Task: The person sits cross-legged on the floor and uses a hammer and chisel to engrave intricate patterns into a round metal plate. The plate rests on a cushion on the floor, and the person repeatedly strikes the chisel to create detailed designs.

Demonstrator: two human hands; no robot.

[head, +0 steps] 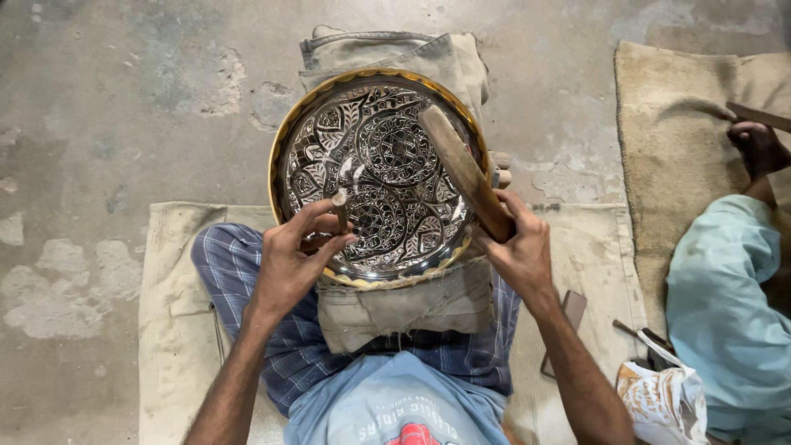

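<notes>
Grey, cracked concrete floor fills the left side of the room, and a pale cloth mat lies on it under the sitting person. Next comes the left hand. Its fingers pinch a small metal chisel and hold the tip down on the round metal plate. The plate rests on a folded cloth pad over the person's lap, and it has a gold-coloured rim. Flowers, leaves and circles already cover almost all of its shiny face, so most of the carving looks done. The chisel stands near the lower left edge, and I think small touches are left there, though the shine makes it hard to see which lines are finished. Over the right half of the plate hangs a wooden mallet. The right hand is closed tight around its handle, with the head lifted above the plate. Further right lies a tan mat, a crumpled plastic bag, and another person in a light blue sleeve whose hand grips a wooden tool.
</notes>
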